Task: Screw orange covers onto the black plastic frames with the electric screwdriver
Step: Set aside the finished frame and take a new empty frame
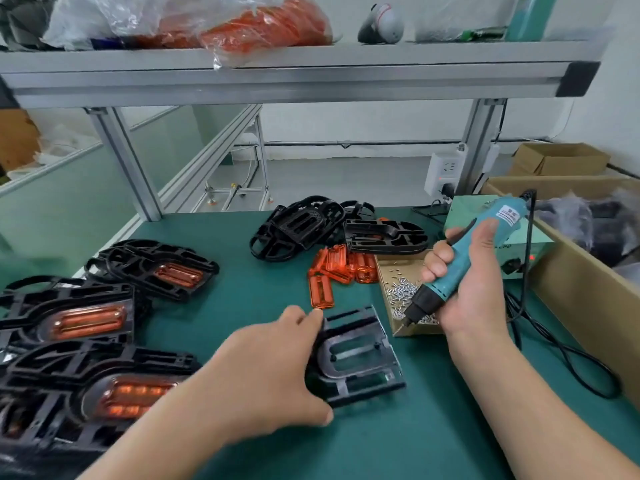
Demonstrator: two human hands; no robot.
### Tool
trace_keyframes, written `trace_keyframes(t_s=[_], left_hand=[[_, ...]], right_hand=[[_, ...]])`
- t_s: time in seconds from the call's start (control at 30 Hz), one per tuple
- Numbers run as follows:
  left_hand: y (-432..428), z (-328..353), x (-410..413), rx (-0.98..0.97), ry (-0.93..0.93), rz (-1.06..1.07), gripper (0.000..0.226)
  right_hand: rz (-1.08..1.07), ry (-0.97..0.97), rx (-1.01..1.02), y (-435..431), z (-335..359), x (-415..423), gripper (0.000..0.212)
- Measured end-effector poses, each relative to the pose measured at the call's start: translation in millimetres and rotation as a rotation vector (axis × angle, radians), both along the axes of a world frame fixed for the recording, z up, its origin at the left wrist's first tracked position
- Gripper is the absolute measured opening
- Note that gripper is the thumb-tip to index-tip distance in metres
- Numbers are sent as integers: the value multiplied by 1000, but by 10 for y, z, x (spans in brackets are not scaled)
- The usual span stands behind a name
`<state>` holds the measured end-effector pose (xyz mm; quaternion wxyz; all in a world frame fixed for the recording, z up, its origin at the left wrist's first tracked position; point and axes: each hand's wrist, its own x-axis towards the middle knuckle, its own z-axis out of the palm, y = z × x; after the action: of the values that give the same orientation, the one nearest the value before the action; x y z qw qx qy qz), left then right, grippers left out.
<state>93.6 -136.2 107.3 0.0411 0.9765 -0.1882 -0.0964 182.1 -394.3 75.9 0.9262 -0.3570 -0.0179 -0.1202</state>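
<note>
Clamping down on a bare black frame [356, 355], the left grip [273, 368] has its fingers curled over the far edge and the thumb hooked at the near edge. That looks like pinning it flat on the green surface [242, 289] so it can't spin under the bit. Its window is empty, no cover seated yet.

And look just beyond the left fingertips: a single orange cover [320, 292] lies flat, almost touching them, clear of the heap of orange covers [346, 265] farther out. Handy for the next pick, I'd say.

Over to the right grip [464, 282]: a full fist wrapped tight round the electric screwdriver [485, 244], the tool slanted with its bit pointing down and in toward the left grip. The tip hangs right over the open cardboard box of screws [398, 292], which sits just inside and below the right grip. My guess is it's there to lift a screw on the bit; whether one is on the tip is too small to tell.

Outside the left grip, finished frames [86, 320] with orange glowing in their windows are stacked out of the way. Beyond both grips, a pile of unfinished frames [301, 230] waits. The cord [554, 344] trails off outside the right grip, clear of the work.
</note>
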Motion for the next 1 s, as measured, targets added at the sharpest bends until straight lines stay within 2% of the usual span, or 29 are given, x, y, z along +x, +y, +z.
trace_keyframes(t_s=[0.1,0.3,0.6,0.7,0.73,0.8,0.9,1.0], left_hand=[[-146,-149,-189,-29,60,-82,124],[-163,-150,-255,-33,112,-75,134],[-211,-102,-354,57,245,-142,112],[-190,-96,-367,-104,196,-18,119],[-186,-78,-351,-185,135,43,114],[-187,-65,-228,-307,-7,162,88],[-231,-122,179,-303,-110,339,46],[-303,-204,654,-193,-112,449,48]], right_hand=[[4,-4,23,-48,-7,1,52],[-27,17,10,-56,-47,29,47],[-42,26,39,-105,-59,42,48],[-45,28,35,-104,-61,41,47],[-47,27,32,-103,-60,40,47],[-48,28,28,-97,-57,39,46],[-40,27,18,-82,-48,34,46],[-32,34,7,-62,-51,27,47]])
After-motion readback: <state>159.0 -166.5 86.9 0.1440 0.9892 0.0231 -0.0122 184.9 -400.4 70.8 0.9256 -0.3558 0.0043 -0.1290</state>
